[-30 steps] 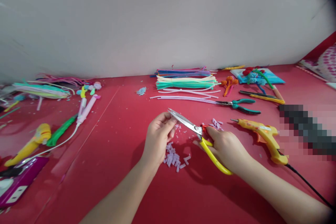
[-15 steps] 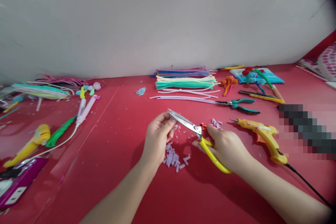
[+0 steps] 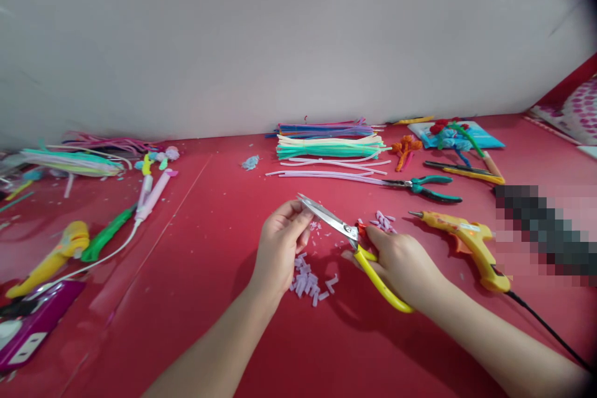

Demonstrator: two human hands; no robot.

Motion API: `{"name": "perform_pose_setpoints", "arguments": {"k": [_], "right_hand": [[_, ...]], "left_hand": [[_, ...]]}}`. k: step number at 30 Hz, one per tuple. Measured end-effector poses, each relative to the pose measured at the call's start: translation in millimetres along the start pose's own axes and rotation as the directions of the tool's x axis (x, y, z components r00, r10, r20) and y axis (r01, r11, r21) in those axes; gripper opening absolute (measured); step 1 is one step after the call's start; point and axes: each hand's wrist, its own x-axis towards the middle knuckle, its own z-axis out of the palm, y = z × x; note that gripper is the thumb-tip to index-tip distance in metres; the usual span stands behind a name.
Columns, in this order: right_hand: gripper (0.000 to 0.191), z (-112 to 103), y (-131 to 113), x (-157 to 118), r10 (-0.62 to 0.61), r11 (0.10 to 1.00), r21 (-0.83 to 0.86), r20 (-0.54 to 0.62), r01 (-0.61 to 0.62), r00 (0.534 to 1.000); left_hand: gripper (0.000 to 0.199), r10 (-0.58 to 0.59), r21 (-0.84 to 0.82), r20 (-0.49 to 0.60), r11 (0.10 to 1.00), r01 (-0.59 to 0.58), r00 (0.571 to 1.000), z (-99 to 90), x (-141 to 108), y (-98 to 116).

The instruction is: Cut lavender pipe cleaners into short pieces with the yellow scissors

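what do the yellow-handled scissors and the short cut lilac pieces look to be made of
Yellow-handled scissors: blades look like polished steel, silvery and shiny; handles, smooth and glossy, probably plastic or rubber-coated. Short cut lilac pieces: matte, perhaps chenille; too small to see fuzz.

A craft workspace. Multicoloured fuzzy stems (image 3: pixel 331 148) lie beyond the right hand (image 3: pixel 400 261), a yellow plastic glue gun (image 3: pixel 466 236) beside it.

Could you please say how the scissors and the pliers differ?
The scissors are in the right hand; the pliers lie on the table. The scissors have yellow handles, the pliers teal and black ones. The scissors' blades look bright silver, the pliers' nose darker. Both point leftward.
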Motion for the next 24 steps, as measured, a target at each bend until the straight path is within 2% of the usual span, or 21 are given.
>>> {"name": "perform_pose_setpoints", "arguments": {"k": [13,24], "right_hand": [[0.037,-3.6,-1.9,-0.7,0.026,1.000,-0.007,-0.017,-0.026,1.000],[0.040,-3.3,-2.8,-0.2,0.010,1.000,0.024,0.017,-0.011,1.000]], "left_hand": [[0.012,-0.003,-0.012,-0.016,1.000,0.003,1.000,2.0,-1.8,3.3],[0.011,0.001,-0.012,0.007,1.000,-0.001,1.000,0.6,-1.1,1.3]]}}
